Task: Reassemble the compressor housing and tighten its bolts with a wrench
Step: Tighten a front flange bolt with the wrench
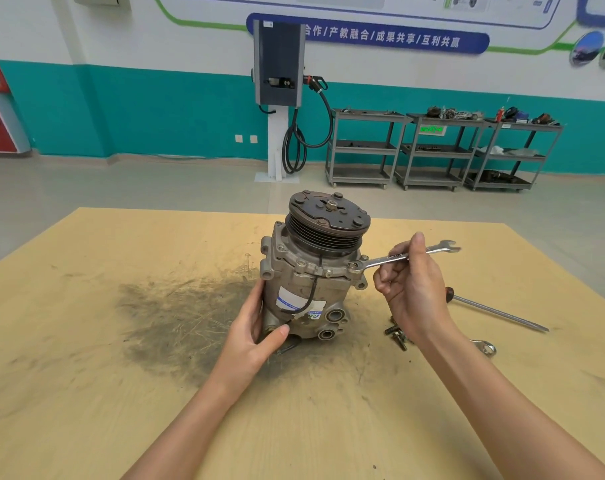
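Observation:
A grey metal compressor (304, 271) stands on the wooden table (86, 375), its dark pulley (328, 220) facing up and away. My left hand (256, 327) grips the lower left of the housing, thumb across its front. My right hand (412, 289) holds a silver wrench (398, 258) by its shaft. The wrench's ring end sits on a bolt (353, 265) at the housing's right flange, and its open end points right.
Loose bolts (396, 336) lie on the table under my right wrist. A long screwdriver (495, 310) and another wrench (486, 348) lie to the right. A dark grease stain (183, 317) spreads left of the compressor. Grey carts (432, 150) and a charging post (278, 98) stand by the far wall.

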Action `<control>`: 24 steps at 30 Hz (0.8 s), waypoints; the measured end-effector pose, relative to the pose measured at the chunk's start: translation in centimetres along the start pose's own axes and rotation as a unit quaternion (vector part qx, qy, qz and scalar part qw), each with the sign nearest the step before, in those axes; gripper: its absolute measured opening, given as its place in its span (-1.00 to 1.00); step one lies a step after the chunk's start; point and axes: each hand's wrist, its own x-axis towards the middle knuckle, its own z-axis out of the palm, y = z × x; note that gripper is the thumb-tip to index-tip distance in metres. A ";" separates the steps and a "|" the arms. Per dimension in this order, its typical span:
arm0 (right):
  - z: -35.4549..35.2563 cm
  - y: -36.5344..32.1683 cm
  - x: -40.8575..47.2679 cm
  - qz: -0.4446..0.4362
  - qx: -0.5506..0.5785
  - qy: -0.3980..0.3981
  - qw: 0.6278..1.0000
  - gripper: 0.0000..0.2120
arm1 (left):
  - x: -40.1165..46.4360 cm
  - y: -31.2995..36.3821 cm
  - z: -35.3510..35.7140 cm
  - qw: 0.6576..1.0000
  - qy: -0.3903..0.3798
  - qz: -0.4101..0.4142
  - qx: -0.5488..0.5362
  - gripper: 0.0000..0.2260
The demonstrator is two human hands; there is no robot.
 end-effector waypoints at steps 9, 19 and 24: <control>1.4 0.5 -5.3 -0.306 -0.225 0.001 0.925 -0.83 | 0.0 0.2 0.0 1.000 -0.004 -0.008 -0.007 -0.23; 0.8 -1.3 -2.7 -0.127 -0.118 0.043 0.984 -0.63 | 0.0 0.1 0.0 1.000 0.001 -0.005 0.000 -0.30; -0.1 -1.2 -1.2 -0.025 -0.065 0.020 0.997 -0.64 | 0.0 0.1 0.0 1.000 -0.001 -0.003 -0.002 -0.32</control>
